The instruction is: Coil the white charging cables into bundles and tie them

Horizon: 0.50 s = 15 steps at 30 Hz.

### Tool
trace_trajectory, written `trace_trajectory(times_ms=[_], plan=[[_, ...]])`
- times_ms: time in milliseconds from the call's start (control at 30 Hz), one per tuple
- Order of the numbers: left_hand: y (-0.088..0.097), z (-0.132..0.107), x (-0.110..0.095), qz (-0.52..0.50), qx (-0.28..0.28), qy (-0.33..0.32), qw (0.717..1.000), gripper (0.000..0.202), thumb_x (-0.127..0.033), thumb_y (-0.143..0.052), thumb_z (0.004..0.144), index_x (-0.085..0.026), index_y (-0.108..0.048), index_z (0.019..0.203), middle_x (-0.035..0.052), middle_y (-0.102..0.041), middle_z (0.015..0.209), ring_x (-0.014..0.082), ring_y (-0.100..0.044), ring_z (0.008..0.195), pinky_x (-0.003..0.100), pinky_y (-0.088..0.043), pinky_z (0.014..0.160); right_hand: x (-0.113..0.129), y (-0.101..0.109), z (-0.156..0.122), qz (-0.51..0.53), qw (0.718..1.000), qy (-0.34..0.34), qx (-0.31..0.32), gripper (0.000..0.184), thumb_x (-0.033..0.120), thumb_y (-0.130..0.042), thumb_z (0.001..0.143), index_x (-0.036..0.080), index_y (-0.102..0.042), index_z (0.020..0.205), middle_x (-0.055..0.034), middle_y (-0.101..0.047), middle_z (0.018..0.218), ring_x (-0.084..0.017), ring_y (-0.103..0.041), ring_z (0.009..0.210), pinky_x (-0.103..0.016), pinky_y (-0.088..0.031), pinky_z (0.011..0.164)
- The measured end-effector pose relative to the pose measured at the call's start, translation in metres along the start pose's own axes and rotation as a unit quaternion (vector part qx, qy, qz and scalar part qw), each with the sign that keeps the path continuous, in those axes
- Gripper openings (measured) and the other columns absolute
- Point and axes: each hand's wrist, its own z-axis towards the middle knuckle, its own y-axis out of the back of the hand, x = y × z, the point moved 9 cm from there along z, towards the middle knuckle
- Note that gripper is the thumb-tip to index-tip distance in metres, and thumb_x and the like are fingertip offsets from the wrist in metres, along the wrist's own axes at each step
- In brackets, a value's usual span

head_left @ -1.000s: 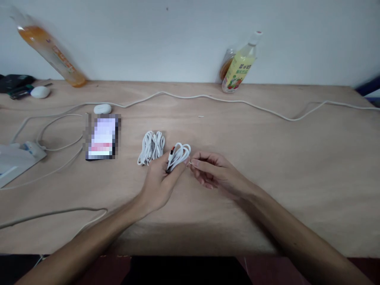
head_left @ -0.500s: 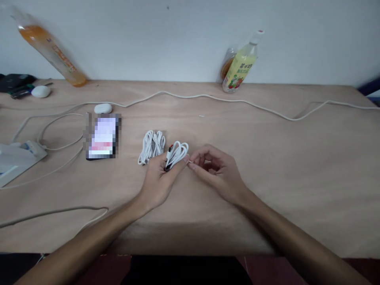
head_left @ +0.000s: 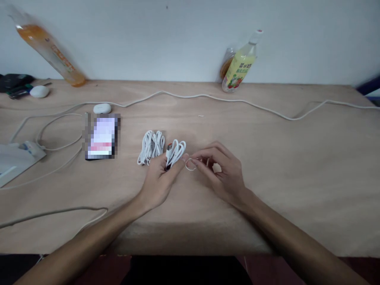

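My left hand [head_left: 158,174] is closed around a coiled white USB cable [head_left: 178,150], whose plug with orange inside points up. Just beyond that hand, two bundled white cables [head_left: 152,146] lie side by side on the wooden table. My right hand [head_left: 222,170] pinches a thin white tie [head_left: 190,169] between thumb and fingertips. The tie curves in a small loop next to my left thumb; whether it goes around the coil I cannot tell.
A phone [head_left: 102,136] lies left of the bundles, with a white earbud case [head_left: 102,108] behind it. A long white cord [head_left: 204,95] crosses the table. An orange drink bottle [head_left: 56,59] and a yellow one [head_left: 240,65] lean at the wall. A power strip [head_left: 18,162] sits far left.
My right hand has drawn slightly right, away from the left, and a thin white loop now shows between them. The coil in my left hand has turned a little, showing its plug.
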Motion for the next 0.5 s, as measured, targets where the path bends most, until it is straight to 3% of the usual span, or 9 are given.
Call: trace_trajectory(times_ms=[100,300,500], plan=[[-0.0015,-0.0006,0.0009,-0.007,0.008,0.003,1.000,0.044,-0.044,-0.071,0.101,-0.024,-0.055,0.065,-0.0070,-0.035,0.053,0.0139,-0.035,0.056,0.028,-0.028,0.051,0.0066,0.0006,0.0008,-0.009,0.999,0.037,0.001,0.013,0.018,-0.070,0.106,0.026,-0.078,0.100,-0.0028,-0.075,0.089,-0.015,-0.061,0.069,-0.030,-0.054,0.061],[-0.0013,-0.0017,0.0013,0.004,0.012,0.008,1.000,0.039,-0.045,-0.072,0.101,-0.024,-0.063,0.070,-0.0072,-0.037,0.053,0.0139,-0.035,0.055,0.028,-0.028,0.050,0.0061,0.0004,0.0022,0.002,1.000,0.023,0.009,0.016,0.016,-0.068,0.106,0.026,-0.077,0.098,-0.0024,-0.074,0.089,-0.016,-0.059,0.068,-0.030,-0.051,0.059],[-0.0003,-0.0015,-0.0028,0.022,0.004,-0.010,1.000,0.036,-0.043,-0.071,0.101,-0.023,-0.065,0.073,-0.0071,-0.038,0.054,0.0137,-0.036,0.056,0.028,-0.030,0.052,0.0121,0.0029,0.0025,-0.012,0.999,0.050,0.004,0.014,0.014,-0.069,0.106,0.023,-0.077,0.099,-0.0023,-0.076,0.090,-0.015,-0.063,0.070,-0.028,-0.051,0.059]])
